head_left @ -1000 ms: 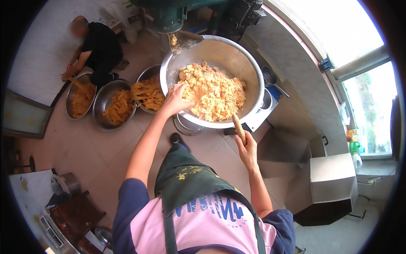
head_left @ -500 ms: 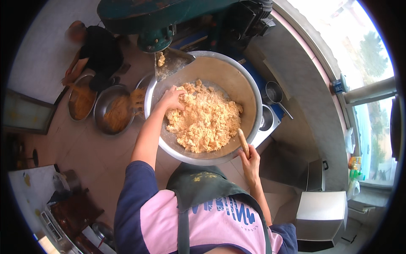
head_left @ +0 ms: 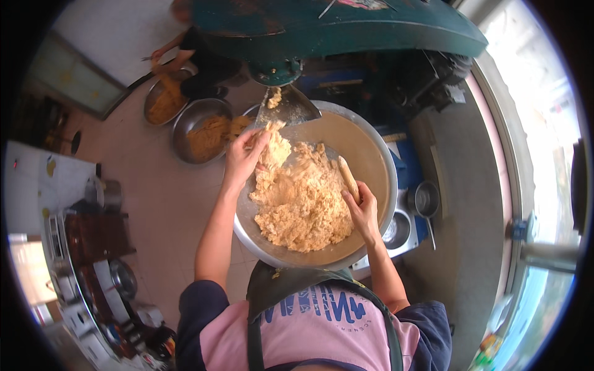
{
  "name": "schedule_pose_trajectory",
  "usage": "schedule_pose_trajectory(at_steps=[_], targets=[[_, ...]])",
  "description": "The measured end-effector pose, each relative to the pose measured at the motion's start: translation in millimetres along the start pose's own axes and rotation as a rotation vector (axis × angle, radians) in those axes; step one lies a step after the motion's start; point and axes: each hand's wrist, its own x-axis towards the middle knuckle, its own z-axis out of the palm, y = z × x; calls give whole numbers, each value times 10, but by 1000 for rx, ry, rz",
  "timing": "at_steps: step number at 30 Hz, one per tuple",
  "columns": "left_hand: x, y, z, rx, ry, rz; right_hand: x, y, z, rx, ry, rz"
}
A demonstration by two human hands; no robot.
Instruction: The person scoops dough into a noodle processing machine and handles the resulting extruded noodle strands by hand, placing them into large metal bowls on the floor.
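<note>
At the ten o'clock side of the metal bowl (head_left: 378, 162), the left hand (head_left: 243, 159) is half curled, fingers gripping a ragged dough clump (head_left: 278, 150) above the crumbly dough heap (head_left: 307, 216). Toward the bowl's four o'clock, the right hand (head_left: 364, 211) closes around the lower part of a wooden stick (head_left: 348, 175), whose long axis runs from five to eleven o'clock, its bare end pointing to eleven.

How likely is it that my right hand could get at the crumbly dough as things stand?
Probably yes. Your right hand is over the metal bowl, beside the crumbly dough, and nothing visible stands between them, though the wooden stick it holds may hamper grasping.
</note>
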Motion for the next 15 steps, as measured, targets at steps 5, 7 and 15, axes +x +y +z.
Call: schedule_pose_trajectory(at_steps=[5,7,15], targets=[[345,96,439,-165,428,-4,476,-299,-145,-32,-167,-116],[257,41,677,-60,429,41,657,-418,-205,-133,-209,-143],[456,-555,810,337,572,542,1103,-417,46,-214,-218,-485]])
